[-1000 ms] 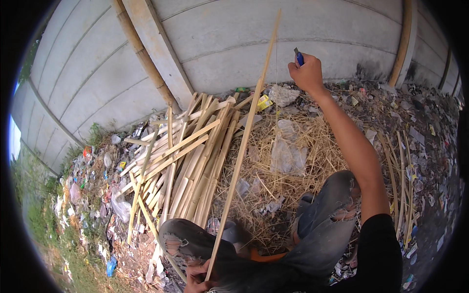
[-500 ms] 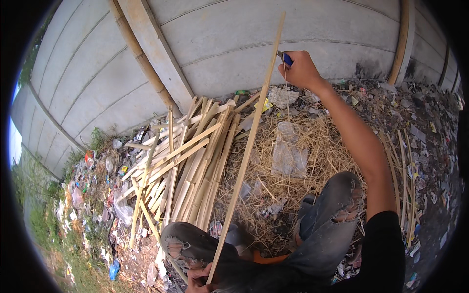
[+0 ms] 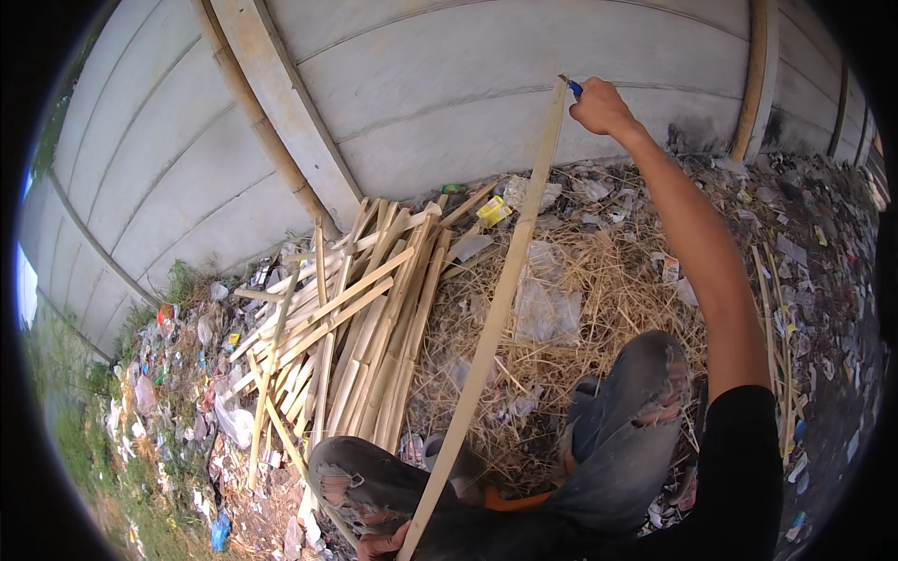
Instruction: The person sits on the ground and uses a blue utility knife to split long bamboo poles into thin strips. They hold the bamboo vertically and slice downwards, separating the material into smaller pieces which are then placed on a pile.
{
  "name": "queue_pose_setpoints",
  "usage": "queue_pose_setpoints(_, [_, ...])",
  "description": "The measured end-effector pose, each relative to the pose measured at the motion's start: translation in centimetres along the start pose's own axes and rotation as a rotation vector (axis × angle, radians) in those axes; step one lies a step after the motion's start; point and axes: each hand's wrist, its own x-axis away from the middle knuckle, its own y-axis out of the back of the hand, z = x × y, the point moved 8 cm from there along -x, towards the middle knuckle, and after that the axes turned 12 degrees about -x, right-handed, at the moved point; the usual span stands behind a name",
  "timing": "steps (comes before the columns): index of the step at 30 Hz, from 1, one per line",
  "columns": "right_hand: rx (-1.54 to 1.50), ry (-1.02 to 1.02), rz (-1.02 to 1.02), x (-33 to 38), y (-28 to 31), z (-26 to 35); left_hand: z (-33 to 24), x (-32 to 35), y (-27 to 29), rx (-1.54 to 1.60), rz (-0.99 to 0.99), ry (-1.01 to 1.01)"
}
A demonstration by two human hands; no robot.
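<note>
We have a long, flat, pale-yellow bamboo strip (image 3: 501,309) slanting up from the lower edge, in front of the grey-trousered left knee (image 3: 365,467), its upper end raised before the grey concrete wall (image 3: 449,56). At the bottom our left hand (image 3: 381,546) has its fingers pinching the strip low down; much of that grip is cut off by the frame, so we cannot tell how the thumb sits. Our right hand (image 3: 603,107) has its fingers closed around a small blue-handled knife (image 3: 574,89), with the blade right at the strip's upper end; whether it bites in, we cannot tell.

We judge the strip light for its length, firm across its width but springy along its flat face, so the far end would sway when held from one end only. It looks dry and matt, with little slip, yet its edges could splinter or nick skin. We would take hold by the two broad faces near the lower end, steadying it against the leg, and keep fingers off the raw edges. For carrying, the middle should balance best. Similar strips lie in a loose pale bamboo pile (image 3: 382,346) beside the knee.
</note>
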Motion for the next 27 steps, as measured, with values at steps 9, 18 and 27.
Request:
queue_pose_setpoints(9, [-0.246, -0.15, -0.183, -1.5, 3.2, -7.2, -7.1, -2.6, -3.9, -0.284, 0.278, -0.297])
queue_pose_setpoints(18, [-1.304, -0.145, 0.877, 22.6, -8.3, 17.9, -15.8, -14.4, -9.5, 0.23, 0.057, -0.282])
queue_pose_setpoints(27, [-1.396, -0.238, 0.698, 23.3, -13.3, 17.1, -16.4, -17.8, -13.0, -0.005, 0.214, -0.13])
